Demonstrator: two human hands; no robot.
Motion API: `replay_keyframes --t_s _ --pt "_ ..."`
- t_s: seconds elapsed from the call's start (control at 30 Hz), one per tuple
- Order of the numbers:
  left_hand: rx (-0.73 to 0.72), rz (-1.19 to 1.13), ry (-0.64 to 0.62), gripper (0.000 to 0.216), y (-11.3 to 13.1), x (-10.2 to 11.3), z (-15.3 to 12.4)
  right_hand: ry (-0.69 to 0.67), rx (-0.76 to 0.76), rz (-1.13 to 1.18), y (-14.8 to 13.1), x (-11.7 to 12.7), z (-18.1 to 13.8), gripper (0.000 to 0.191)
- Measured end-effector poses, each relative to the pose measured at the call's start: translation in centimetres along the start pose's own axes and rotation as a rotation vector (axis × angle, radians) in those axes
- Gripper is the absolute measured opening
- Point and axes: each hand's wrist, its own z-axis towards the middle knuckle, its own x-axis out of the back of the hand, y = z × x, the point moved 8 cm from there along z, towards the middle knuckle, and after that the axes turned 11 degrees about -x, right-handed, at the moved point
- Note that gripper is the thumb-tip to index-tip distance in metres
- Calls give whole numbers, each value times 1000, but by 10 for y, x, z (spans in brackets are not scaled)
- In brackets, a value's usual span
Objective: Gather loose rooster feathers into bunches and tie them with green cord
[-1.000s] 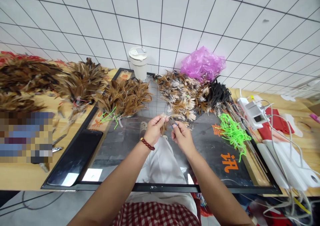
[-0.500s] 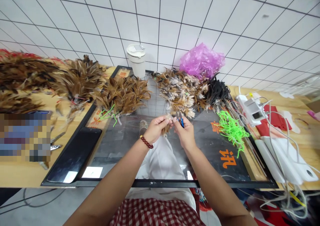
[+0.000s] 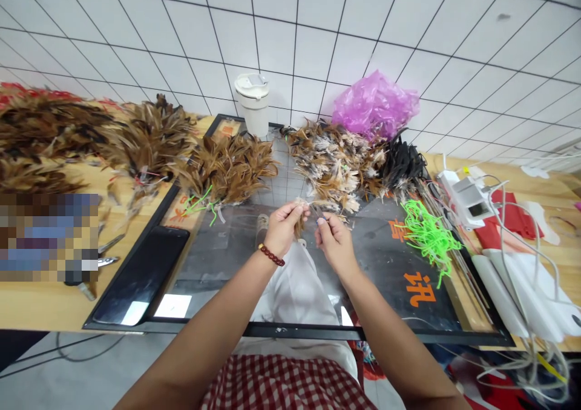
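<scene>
My left hand (image 3: 282, 227), with a red bead bracelet on its wrist, pinches a small bundle of brown feathers (image 3: 299, 223) above the dark glass board (image 3: 218, 258). My right hand (image 3: 333, 241) is closed around small scissors with a blue handle (image 3: 319, 215), their tip right beside the feather bundle. Both hands hover close together over the middle of the board, in front of a heap of mixed brown and white feathers (image 3: 333, 165).
Brown feather piles (image 3: 227, 168) lie left, black feathers (image 3: 402, 165) and neon green ties (image 3: 429, 234) right. A white lidded cup (image 3: 252, 102) and pink plastic bag (image 3: 374, 104) stand by the tiled wall. A phone (image 3: 140, 274) lies left; cables and white power strip (image 3: 467, 198) right.
The scissors' blue handle, plainly visible half a second ago, is now mostly hidden in my right hand. Both hands stay together at the feather bundle. The camera has shifted slightly.
</scene>
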Motion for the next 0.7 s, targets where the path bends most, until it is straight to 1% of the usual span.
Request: replay_keyframes --t_s 0.17,0.3,0.47,0.7 --pt "-12 -7 -6 22 1 -1 0 -12 9 -40 0 -3 1 29" --pt "-62 23 -18 20 3 -1 1 -29 19 -55 1 -4 2 30" --pt "-111 71 -57 16 5 -2 1 -18 12 -62 3 -4 3 31" --pt "-229 233 -97 14 17 -3 1 -19 4 -25 -2 -3 1 31"
